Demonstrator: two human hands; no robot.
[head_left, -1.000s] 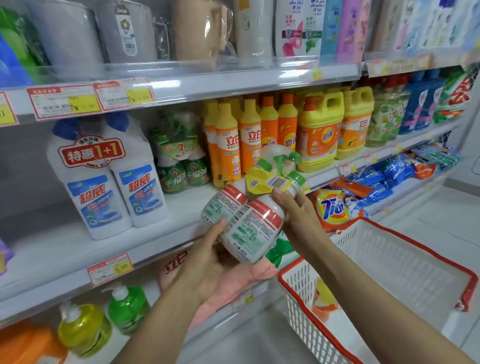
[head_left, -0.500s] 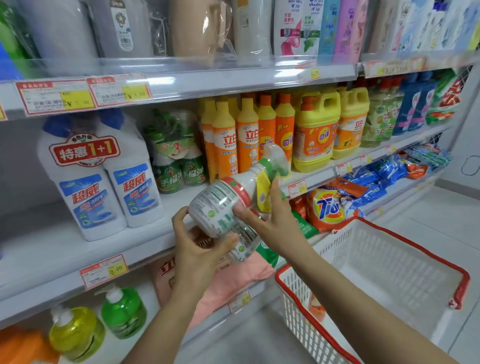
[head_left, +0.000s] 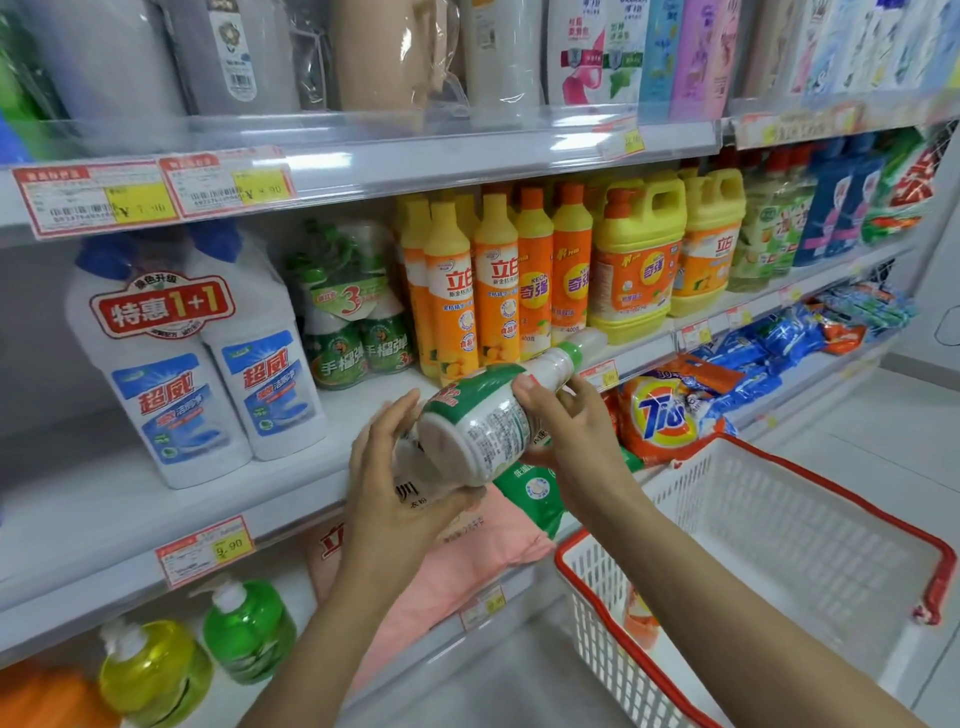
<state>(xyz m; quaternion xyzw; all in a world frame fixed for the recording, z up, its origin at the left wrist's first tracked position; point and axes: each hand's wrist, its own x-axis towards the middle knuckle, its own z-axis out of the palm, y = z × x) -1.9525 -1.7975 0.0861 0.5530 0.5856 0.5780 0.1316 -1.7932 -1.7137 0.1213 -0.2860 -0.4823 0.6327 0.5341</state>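
Head view, hands (head_left: 397, 488) (head_left: 569, 434) holding bottle (head_left: 483, 431), shelf edge (head_left: 291, 501) behind

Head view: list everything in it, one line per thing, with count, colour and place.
bottle pack: one, white with green labels, held on its side before the middle shelf
cleaner bottles: two, white with blue caps, middle shelf left
dish soap bottles: a row, orange and yellow, middle shelf centre
jugs: two, yellow, middle shelf right of that row
Tide bag: one, orange, lower shelf
pink bag: one, pink, lower shelf left of the basket
pump bottles: two, one yellow and one green, bottom left
basket: one, white with red rim, lower right
left hand: holds the pack's base end
right hand: grips the pack near the neck
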